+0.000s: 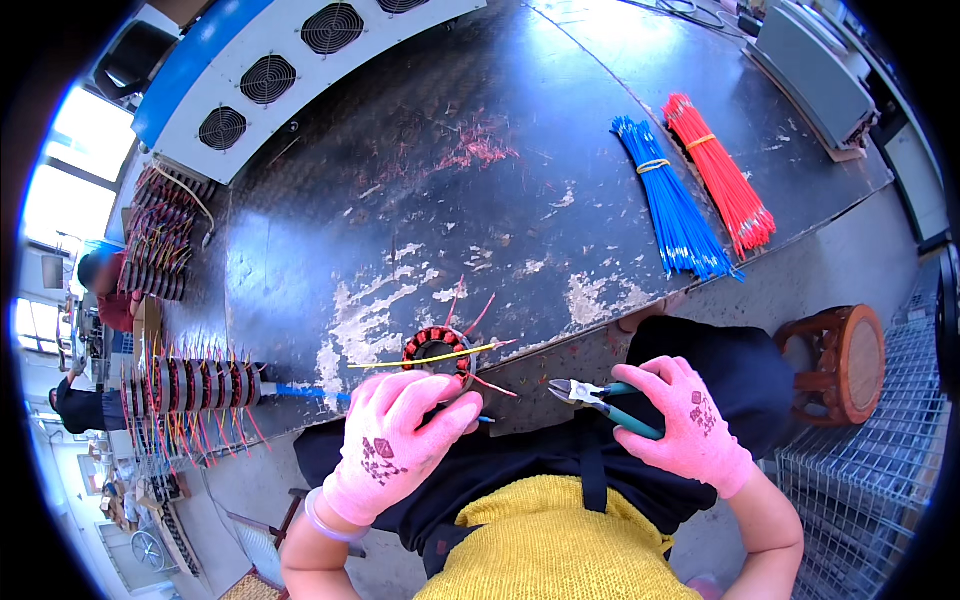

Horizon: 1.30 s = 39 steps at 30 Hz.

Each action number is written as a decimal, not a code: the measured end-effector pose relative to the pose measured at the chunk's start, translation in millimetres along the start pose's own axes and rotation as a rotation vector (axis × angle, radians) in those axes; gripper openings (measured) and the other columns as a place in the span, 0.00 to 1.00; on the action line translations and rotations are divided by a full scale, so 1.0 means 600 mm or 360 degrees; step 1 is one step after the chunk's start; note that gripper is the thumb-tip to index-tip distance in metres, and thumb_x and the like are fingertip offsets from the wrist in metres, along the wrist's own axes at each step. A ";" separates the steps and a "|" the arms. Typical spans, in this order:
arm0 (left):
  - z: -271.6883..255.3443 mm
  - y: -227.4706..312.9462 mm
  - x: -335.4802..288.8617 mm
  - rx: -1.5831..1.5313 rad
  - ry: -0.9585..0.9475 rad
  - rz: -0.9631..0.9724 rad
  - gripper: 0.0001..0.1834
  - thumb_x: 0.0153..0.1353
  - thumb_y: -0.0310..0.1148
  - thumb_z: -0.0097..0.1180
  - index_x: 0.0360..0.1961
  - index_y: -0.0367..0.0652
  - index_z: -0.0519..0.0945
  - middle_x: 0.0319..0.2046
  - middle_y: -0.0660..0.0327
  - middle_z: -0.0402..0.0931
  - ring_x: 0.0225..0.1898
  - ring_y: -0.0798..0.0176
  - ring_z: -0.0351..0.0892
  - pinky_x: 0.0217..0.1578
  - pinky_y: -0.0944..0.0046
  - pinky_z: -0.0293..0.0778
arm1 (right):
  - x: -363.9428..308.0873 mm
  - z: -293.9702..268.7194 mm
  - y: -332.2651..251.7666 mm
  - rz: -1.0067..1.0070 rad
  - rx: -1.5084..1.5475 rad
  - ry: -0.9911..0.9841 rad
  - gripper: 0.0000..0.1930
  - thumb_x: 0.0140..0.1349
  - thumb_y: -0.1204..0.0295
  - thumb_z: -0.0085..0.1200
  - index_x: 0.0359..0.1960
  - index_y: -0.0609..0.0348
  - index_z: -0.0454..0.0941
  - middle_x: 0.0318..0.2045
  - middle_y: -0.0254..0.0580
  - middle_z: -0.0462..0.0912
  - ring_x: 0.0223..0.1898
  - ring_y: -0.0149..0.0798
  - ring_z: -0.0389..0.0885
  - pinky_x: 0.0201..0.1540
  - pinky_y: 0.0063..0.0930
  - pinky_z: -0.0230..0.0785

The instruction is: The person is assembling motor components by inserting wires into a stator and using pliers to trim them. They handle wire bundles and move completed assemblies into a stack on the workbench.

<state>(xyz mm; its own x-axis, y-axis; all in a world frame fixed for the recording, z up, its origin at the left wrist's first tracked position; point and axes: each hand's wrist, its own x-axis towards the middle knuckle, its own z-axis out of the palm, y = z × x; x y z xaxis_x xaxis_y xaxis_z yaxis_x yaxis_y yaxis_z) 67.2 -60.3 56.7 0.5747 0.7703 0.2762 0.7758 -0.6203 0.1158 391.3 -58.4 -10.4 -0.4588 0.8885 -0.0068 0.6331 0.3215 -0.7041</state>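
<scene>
My left hand (398, 440), in a pink glove, closes on the near edge of a small ring-shaped stator (411, 346) with red windings at the table's front edge. Thin red leads stick out of it, and a yellow wire (400, 362) lies across its top. Beside my left fingers a short blue wire end (486, 419) shows; the rest of it is hidden. My right hand (690, 425), also gloved in pink, is wrapped round the green handles of a pair of cutting pliers (590, 393). Their jaws point left toward the stator, apart from it and slightly parted.
A tied blue wire bundle (668, 200) and a red wire bundle (720, 170) lie at the right. Stacked stators (200, 386) stand left, with more (160, 235) behind. A fan-fitted cabinet (290, 105) borders the far left. A wooden stool (850, 365) is right; a person (115, 290) is far left.
</scene>
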 end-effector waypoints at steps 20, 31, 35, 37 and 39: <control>-0.011 -0.002 -0.001 0.0034 0.0116 0.0407 0.17 0.48 0.34 0.69 0.42 0.58 0.86 0.44 0.73 0.80 0.45 0.66 0.81 0.49 0.59 0.82 | 0.191 -0.245 0.405 0.0763 -0.1283 0.1262 0.37 0.59 0.51 0.63 0.68 0.54 0.72 0.65 0.50 0.74 0.67 0.51 0.70 0.68 0.50 0.62; -0.003 0.006 -0.060 -0.1726 0.1282 -0.0734 0.10 0.72 0.33 0.58 0.36 0.40 0.73 0.32 0.51 0.77 0.29 0.54 0.82 0.34 0.59 0.81 | 0.173 0.033 -0.117 -0.0715 0.0929 -0.0475 0.13 0.68 0.73 0.59 0.53 0.58 0.83 0.30 0.38 0.85 0.36 0.42 0.84 0.42 0.36 0.74; 0.015 -0.026 -0.109 -0.1866 0.1345 -0.0969 0.12 0.71 0.35 0.60 0.44 0.39 0.73 0.41 0.50 0.75 0.36 0.56 0.80 0.40 0.59 0.79 | 0.169 0.042 -0.111 -0.0296 0.0884 -0.0621 0.10 0.69 0.74 0.56 0.48 0.59 0.85 0.27 0.38 0.84 0.31 0.40 0.84 0.40 0.34 0.74; 0.034 -0.031 -0.110 -0.1421 0.1411 -0.1203 0.20 0.63 0.38 0.69 0.49 0.39 0.75 0.50 0.51 0.73 0.47 0.59 0.75 0.48 0.60 0.74 | 0.172 0.046 -0.117 -0.0190 0.0671 -0.0636 0.09 0.69 0.73 0.56 0.47 0.59 0.85 0.27 0.39 0.84 0.30 0.42 0.84 0.39 0.34 0.75; 0.033 -0.046 -0.122 -0.0273 0.1177 -0.0891 0.25 0.55 0.41 0.74 0.48 0.39 0.78 0.52 0.50 0.72 0.50 0.54 0.75 0.53 0.59 0.72 | 0.171 0.067 -0.117 -0.0436 0.0409 -0.0405 0.08 0.67 0.72 0.58 0.44 0.59 0.84 0.26 0.41 0.84 0.30 0.44 0.84 0.38 0.35 0.75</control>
<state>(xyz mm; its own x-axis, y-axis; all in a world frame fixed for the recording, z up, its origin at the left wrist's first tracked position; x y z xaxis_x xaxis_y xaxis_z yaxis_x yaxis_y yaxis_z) 8.6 -96.6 14.0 -0.2269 0.7100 0.6666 0.8061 -0.2472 0.5376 274.9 -2.7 9.7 -0.7467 0.6630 0.0524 0.3068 0.4133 -0.8574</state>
